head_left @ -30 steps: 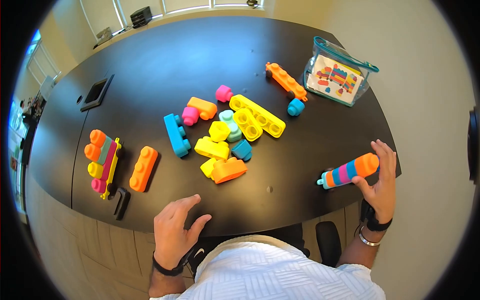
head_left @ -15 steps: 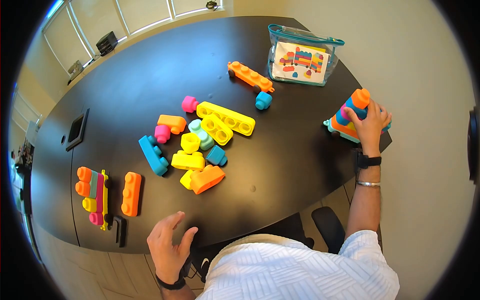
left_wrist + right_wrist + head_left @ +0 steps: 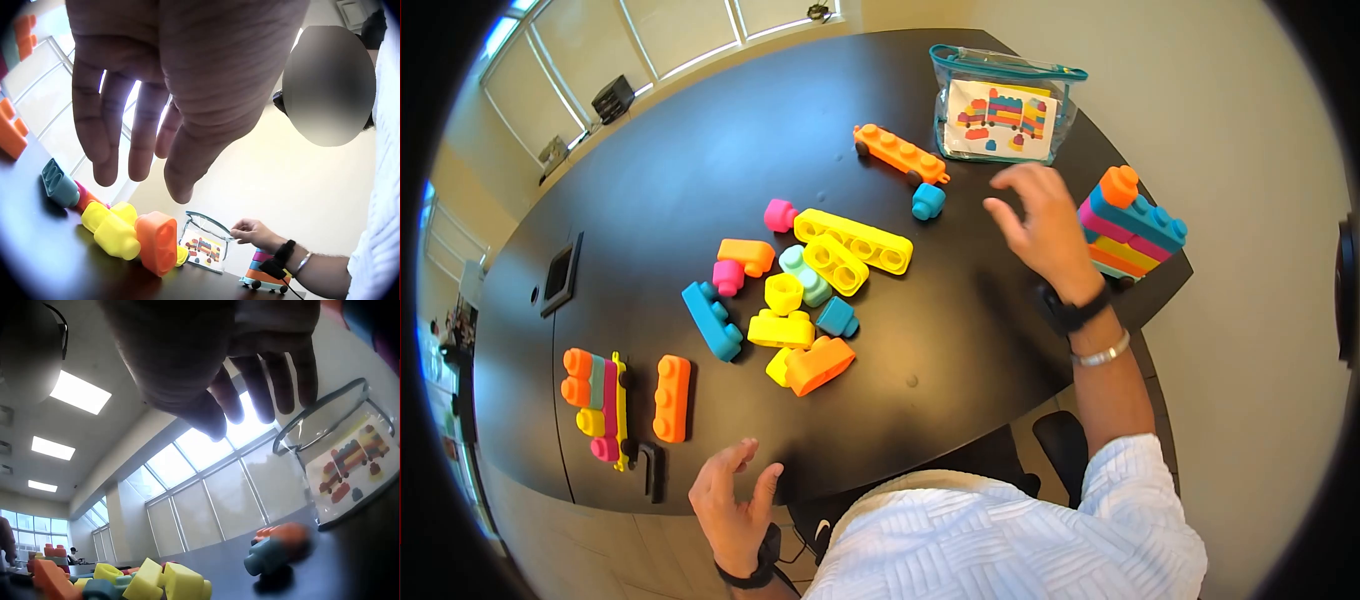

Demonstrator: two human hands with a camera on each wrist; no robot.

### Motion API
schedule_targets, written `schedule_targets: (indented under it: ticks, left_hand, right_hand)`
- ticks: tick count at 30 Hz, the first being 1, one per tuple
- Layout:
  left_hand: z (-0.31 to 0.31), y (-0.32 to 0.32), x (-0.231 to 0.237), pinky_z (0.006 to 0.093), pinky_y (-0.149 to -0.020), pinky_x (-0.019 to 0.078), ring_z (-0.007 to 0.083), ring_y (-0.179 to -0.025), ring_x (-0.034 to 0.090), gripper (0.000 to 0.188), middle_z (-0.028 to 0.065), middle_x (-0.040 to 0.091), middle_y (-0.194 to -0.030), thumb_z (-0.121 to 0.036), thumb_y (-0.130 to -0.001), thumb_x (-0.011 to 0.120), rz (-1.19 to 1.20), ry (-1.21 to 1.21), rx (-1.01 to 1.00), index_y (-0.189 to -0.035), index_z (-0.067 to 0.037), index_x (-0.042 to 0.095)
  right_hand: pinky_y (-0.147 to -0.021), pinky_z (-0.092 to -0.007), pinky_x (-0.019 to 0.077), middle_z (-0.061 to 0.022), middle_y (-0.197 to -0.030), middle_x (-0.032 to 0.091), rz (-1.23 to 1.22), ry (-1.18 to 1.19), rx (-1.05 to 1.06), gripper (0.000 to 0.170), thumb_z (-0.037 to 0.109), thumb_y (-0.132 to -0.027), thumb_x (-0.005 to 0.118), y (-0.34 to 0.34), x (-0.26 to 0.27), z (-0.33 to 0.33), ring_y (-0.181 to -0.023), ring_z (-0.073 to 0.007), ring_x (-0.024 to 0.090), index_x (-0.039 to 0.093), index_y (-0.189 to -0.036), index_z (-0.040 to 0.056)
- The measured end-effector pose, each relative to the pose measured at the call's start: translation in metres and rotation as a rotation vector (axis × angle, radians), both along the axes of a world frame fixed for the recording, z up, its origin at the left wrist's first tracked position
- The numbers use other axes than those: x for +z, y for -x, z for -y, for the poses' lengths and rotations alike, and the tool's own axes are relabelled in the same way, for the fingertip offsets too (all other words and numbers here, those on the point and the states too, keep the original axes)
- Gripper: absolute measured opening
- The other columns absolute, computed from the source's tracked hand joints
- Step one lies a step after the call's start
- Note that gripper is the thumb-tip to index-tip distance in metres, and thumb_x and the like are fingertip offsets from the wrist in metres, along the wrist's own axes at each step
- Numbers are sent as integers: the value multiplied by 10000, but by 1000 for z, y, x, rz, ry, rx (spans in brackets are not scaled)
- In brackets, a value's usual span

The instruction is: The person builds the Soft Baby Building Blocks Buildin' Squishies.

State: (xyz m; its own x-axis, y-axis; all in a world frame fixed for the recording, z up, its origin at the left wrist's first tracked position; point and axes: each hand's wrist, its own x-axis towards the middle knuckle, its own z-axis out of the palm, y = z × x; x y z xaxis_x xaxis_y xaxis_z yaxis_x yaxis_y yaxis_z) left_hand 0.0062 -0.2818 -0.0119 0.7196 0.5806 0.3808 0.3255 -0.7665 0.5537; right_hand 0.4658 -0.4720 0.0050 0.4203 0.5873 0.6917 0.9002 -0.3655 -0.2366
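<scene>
My right hand (image 3: 1045, 230) is in the air over the right part of the table, fingers loosely bent and holding nothing. Just right of it stands a wheeled block stack (image 3: 1135, 225), with an orange block on top. Beyond the hand lie a small blue block (image 3: 928, 202) and an orange wheeled base (image 3: 900, 152). My left hand (image 3: 735, 505) hovers at the table's front edge, its fingers relaxed and nothing in them. Nearest to it are an orange long block (image 3: 671, 399) and, further right, an orange block (image 3: 821, 365) in the loose pile.
A clear zip bag (image 3: 1002, 105) with a picture card stands at the back right. Several yellow, teal and pink blocks, such as the long yellow block (image 3: 880, 247), lie mid-table. Another wheeled stack (image 3: 608, 410) lies at the left beside a black bracket (image 3: 652, 472).
My right hand first touched the lying block stack, then held it upright near the right edge. Now it has let go and moved left, leaving the stack standing. The left hand stays empty.
</scene>
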Motion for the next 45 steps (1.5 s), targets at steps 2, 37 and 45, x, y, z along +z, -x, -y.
schedule_targets:
  ticks: [2, 37, 45]
  left_hand:
    - [2, 3, 0, 363, -836, 623, 279, -922, 794, 430, 139, 832, -1061, -171, -895, 968, 12, 13, 5, -1226, 3, 754]
    - [0, 10, -4, 363, -827, 626, 279, -912, 788, 408, 137, 831, -1062, -135, -900, 956, 27, -18, -18, -1229, -11, 749]
    - [3, 11, -4, 364, -827, 624, 279, -906, 785, 400, 137, 833, -1065, -139, -904, 953, 26, -17, -19, -1228, -15, 754]
  right_hand:
    - [-1079, -483, 559, -149, -1281, 713, -85, 175, 1, 301, 71, -956, 813, -22, -10, -24, -1254, -393, 670, 724, -1242, 41]
    - [-1062, -501, 558, -162, -1360, 664, -79, 421, -336, 587, 245, -810, 994, 52, -32, 98, -1260, -390, 640, 717, -1280, 27]
    - [-1046, -511, 540, -133, -1232, 754, -242, 500, -316, 487, 11, -877, 849, 53, -41, 117, -1230, -377, 675, 692, -1335, 59]
